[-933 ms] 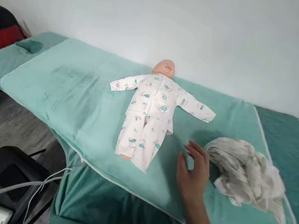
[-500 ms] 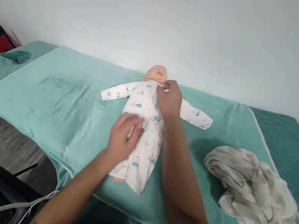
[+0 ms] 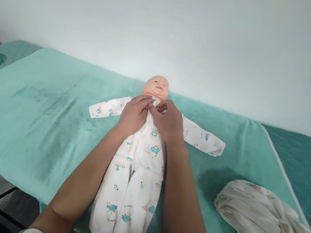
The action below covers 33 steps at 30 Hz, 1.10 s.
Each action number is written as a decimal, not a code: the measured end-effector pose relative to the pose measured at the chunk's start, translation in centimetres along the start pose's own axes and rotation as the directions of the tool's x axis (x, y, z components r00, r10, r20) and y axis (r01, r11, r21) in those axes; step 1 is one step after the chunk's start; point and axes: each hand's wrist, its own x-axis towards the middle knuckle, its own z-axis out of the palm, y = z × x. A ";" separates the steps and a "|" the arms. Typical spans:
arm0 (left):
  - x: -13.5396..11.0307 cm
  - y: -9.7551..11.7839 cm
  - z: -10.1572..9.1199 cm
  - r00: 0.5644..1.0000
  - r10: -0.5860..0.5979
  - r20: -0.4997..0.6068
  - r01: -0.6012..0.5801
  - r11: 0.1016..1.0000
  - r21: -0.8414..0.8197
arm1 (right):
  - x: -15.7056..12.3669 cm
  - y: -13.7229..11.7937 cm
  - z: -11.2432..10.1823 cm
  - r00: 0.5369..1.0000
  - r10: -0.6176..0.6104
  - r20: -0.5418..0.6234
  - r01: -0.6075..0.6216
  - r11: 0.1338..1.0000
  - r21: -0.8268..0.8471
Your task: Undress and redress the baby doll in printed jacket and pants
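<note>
Centrally lies one doll (image 3: 157,86), head by the far edge of the green bed (image 3: 37,119), left hand (image 3: 134,116) and right hand (image 3: 170,122) pinching its shirt (image 3: 146,141) near the neck, where uneven pulling could bunch the cloth.

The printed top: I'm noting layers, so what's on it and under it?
The left hand and right hand are on the printed top, near its neck. The green cover beneath shows around it. The doll's head is visible; its torso and the waist of the trousers are covered.
</note>
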 end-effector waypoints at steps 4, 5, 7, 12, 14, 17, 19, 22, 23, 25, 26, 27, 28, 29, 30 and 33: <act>0.1 0.0 -0.1 0.999 -0.018 0.041 0.016 0.999 0.045 | 0.9 -0.1 0.2 1.000 0.008 0.013 -0.007 0.999 -0.054; 0.1 0.1 -0.1 0.998 -0.026 0.053 0.022 0.998 0.061 | 1.1 0.0 0.3 1.000 -0.012 0.007 0.012 0.998 -0.060; 0.1 0.3 -0.2 0.997 -0.041 0.073 0.034 0.995 0.094 | 1.4 0.1 0.3 0.999 -0.053 -0.002 0.053 0.996 -0.077; -0.1 0.9 -0.4 0.991 -0.087 0.101 0.070 0.985 0.159 | 1.5 0.6 0.5 0.995 -0.097 -0.022 0.096 0.993 -0.065; -0.1 1.0 -0.4 0.990 -0.102 0.100 0.085 0.982 0.169 | 1.4 0.9 0.7 0.992 -0.121 -0.046 0.120 0.992 -0.029; -0.1 0.7 -0.4 0.992 -0.097 0.084 0.084 0.985 0.152 | 1.6 1.5 0.9 0.987 -0.138 -0.079 0.146 0.984 0.104; -0.1 0.3 -0.2 0.995 -0.074 0.074 0.064 0.990 0.127 | 1.7 1.9 1.0 0.987 -0.122 -0.106 0.144 0.963 0.229; -0.4 -0.1 0.0 0.997 -0.023 0.068 0.016 0.994 0.111 | 1.6 2.4 1.1 0.985 -0.089 -0.148 0.135 0.930 0.341; -0.5 -0.1 0.1 0.998 -0.007 0.062 0.000 0.993 0.115 | 1.4 2.5 1.1 0.984 -0.078 -0.162 0.132 0.927 0.352; -0.8 -0.1 0.1 0.999 0.021 0.044 -0.026 0.993 0.114 | 0.9 2.7 1.1 0.978 -0.061 -0.200 0.130 0.926 0.354; -0.9 0.0 0.1 0.999 0.036 0.034 -0.039 0.994 0.104 | 0.5 2.7 1.1 0.973 -0.063 -0.222 0.140 0.925 0.352; -1.1 0.0 0.0 0.998 0.050 0.025 -0.052 0.995 0.086 | 0.2 2.8 1.0 0.968 -0.074 -0.239 0.157 0.924 0.350; -1.2 0.1 -0.1 0.998 0.064 0.018 -0.065 0.996 0.060 | -0.2 2.9 1.0 0.964 -0.093 -0.249 0.179 0.920 0.350; -1.3 0.1 -0.2 0.997 0.075 0.010 -0.075 0.997 0.029 | -0.5 3.0 1.0 0.963 -0.115 -0.245 0.199 0.914 0.355; -1.5 0.1 -0.4 0.997 0.083 0.004 -0.083 0.997 -0.006 | -0.8 3.1 0.9 0.964 -0.136 -0.227 0.214 0.906 0.365; -1.8 0.0 -1.0 0.995 0.101 0.021 -0.098 0.989 -0.114 | -1.5 3.5 0.8 0.973 -0.164 -0.162 0.218 0.885 0.412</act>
